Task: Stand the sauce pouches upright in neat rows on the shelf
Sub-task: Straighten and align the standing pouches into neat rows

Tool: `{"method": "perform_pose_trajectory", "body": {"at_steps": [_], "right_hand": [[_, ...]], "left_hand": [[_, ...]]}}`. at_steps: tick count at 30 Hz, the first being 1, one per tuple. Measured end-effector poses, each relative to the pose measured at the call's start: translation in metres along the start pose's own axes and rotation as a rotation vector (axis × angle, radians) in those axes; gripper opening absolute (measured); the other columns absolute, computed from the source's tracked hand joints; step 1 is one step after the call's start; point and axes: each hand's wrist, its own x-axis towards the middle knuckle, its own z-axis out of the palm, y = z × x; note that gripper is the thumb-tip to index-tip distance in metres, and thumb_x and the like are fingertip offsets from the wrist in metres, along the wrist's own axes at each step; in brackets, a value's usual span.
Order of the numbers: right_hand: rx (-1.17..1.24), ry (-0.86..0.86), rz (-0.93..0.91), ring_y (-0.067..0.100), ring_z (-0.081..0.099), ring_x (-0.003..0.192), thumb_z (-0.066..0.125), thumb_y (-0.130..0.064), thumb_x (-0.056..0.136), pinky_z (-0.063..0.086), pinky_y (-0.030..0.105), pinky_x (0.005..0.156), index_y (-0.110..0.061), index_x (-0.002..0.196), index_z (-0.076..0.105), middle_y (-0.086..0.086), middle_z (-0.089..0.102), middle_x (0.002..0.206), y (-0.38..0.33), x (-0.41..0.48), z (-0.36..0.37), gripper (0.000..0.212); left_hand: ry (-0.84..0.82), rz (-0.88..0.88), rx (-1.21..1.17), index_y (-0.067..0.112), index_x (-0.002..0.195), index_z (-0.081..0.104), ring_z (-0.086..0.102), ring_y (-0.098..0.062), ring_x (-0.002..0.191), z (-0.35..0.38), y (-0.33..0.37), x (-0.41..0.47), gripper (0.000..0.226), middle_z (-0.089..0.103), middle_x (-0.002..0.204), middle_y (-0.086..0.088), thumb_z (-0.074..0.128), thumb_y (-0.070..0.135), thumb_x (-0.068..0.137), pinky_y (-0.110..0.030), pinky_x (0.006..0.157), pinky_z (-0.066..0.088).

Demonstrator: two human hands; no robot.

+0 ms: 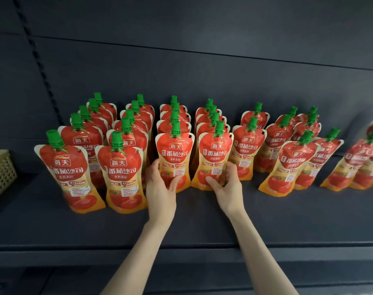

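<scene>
Left fingers (155,167) are curling round the edge of the third row's front pouch (174,154), thumb pressing its face. Right fingers (232,170) are pinching the fourth row's front pouch (215,154) the same way. The left hand (160,188) and right hand (227,188) are gripping low, likely to seat the bases square on the shelf (202,222). At twelve o'clock the filed rows (175,116) are standing neat. Out at three o'clock the leaning pouches (360,165) are straggling, probably next.

The left forearm (142,254) and right forearm (258,254) are slim and bare; the left grip (160,189) and right grip (229,188) are bare too.
</scene>
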Motion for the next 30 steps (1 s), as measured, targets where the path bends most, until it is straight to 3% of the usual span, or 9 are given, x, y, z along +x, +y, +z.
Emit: {"method": "perform_pose_trajectory", "body": {"at_steps": [3, 7, 11, 15, 17, 26, 30], "right_hand": [[-0.089, 0.031, 0.015, 0.016, 0.054, 0.117, 0.071, -0.024, 0.081, 0.049, 0.038, 0.097, -0.022, 0.125, 0.041, 0.0, 0.058, 0.123, 0.007, 0.002, 0.001, 0.052], [-0.19, 0.038, 0.007, 0.018, 0.05, 0.121, 0.069, -0.031, 0.082, 0.047, 0.045, 0.099, -0.024, 0.131, 0.038, -0.001, 0.056, 0.128, 0.01, 0.005, 0.002, 0.058], [-0.194, 0.028, 0.006, 0.018, 0.05, 0.121, 0.067, -0.03, 0.083, 0.047, 0.041, 0.099, -0.021, 0.132, 0.037, 0.0, 0.055, 0.129, 0.009, 0.005, 0.002, 0.058], [-0.066, -0.031, 0.001, 0.003, 0.054, 0.104, 0.067, -0.017, 0.084, 0.048, 0.01, 0.079, -0.015, 0.125, 0.041, -0.003, 0.056, 0.119, 0.002, 0.004, -0.001, 0.048], [-0.021, -0.061, -0.01, -0.002, 0.055, 0.096, 0.066, -0.012, 0.085, 0.045, 0.002, 0.073, -0.014, 0.121, 0.042, -0.006, 0.055, 0.113, 0.0, 0.004, -0.003, 0.043], [0.086, -0.101, -0.016, 0.014, 0.056, 0.112, 0.061, -0.01, 0.088, 0.052, 0.017, 0.084, -0.015, 0.115, 0.044, 0.001, 0.058, 0.119, 0.005, 0.004, -0.007, 0.032], [0.099, -0.122, -0.017, 0.014, 0.056, 0.113, 0.061, -0.01, 0.088, 0.051, 0.014, 0.082, -0.016, 0.115, 0.044, 0.002, 0.059, 0.119, 0.008, 0.003, -0.01, 0.032]], "left_hand": [[0.018, 0.015, 0.067, 0.01, 0.135, 0.037, 0.047, -0.025, 0.124, 0.003, 0.0, -0.001, 0.064, 0.049, 0.132, -0.012, 0.067, 0.029, 0.082, -0.031, 0.096, 0.04], [0.03, 0.031, 0.126, 0.006, 0.135, 0.038, 0.046, -0.029, 0.125, 0.004, 0.0, -0.002, 0.063, 0.048, 0.134, -0.015, 0.066, 0.028, 0.083, -0.037, 0.098, 0.042], [0.026, 0.025, 0.152, 0.005, 0.135, 0.038, 0.046, -0.03, 0.126, 0.004, 0.0, -0.002, 0.062, 0.047, 0.135, -0.016, 0.064, 0.029, 0.084, -0.039, 0.098, 0.042], [0.01, -0.008, 0.137, 0.006, 0.137, 0.034, 0.046, -0.03, 0.126, 0.004, 0.002, -0.002, 0.068, 0.046, 0.135, -0.016, 0.064, 0.034, 0.084, -0.039, 0.097, 0.044], [-0.001, -0.02, 0.135, 0.006, 0.138, 0.032, 0.046, -0.031, 0.125, 0.004, 0.003, -0.001, 0.072, 0.045, 0.136, -0.016, 0.066, 0.036, 0.082, -0.041, 0.096, 0.045], [-0.025, -0.027, 0.107, 0.007, 0.136, 0.033, 0.049, -0.029, 0.123, 0.003, 0.002, 0.0, 0.068, 0.049, 0.133, -0.013, 0.066, 0.031, 0.082, -0.04, 0.095, 0.046], [-0.028, -0.024, 0.126, 0.007, 0.137, 0.033, 0.048, -0.029, 0.124, 0.003, 0.001, -0.001, 0.067, 0.049, 0.134, -0.013, 0.065, 0.032, 0.083, -0.04, 0.096, 0.045]]}}
